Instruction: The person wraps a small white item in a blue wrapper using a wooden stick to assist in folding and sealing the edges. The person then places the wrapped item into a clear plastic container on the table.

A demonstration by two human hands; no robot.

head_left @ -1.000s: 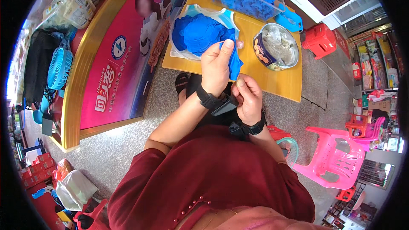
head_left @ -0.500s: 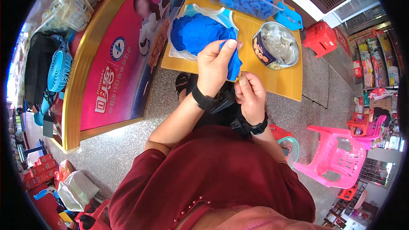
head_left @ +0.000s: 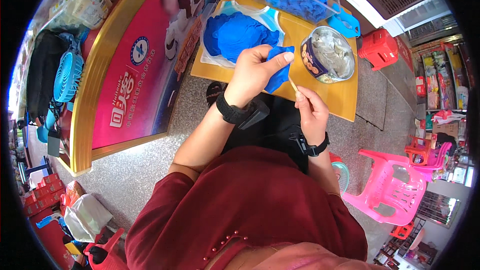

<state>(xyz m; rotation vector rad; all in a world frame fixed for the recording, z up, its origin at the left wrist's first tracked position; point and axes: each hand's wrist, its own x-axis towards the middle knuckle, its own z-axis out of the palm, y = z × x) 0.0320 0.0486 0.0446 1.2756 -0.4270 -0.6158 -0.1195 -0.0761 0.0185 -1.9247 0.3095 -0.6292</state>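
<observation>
My left hand (head_left: 257, 72) is closed, thumb on top, pinching a small piece of bright blue cloth (head_left: 281, 75) above the table's near edge. To its right, the fingers of my right hand (head_left: 313, 112) pinch the lower end of a thin, pale stick-like strip (head_left: 293, 84). The strip's upper end points at the blue piece; whether they are joined I cannot tell. Just beyond my left hand, a heap of the same blue cloth (head_left: 235, 35) lies on a white sheet with light blue edging (head_left: 272, 16).
On the yellow table (head_left: 327, 102), a round tin (head_left: 312, 62) holds crumpled greyish, see-through material. Behind it are a clear bin (head_left: 320, 15) of blue pieces and a light blue plastic object (head_left: 345, 22). A pink-fronted counter (head_left: 135, 85) stands left, a pink chair (head_left: 387, 185) right.
My right hand has drawn away to the right and downward, so the pale strip now shows between the hands. My left hand has shifted slightly right with the blue piece.
</observation>
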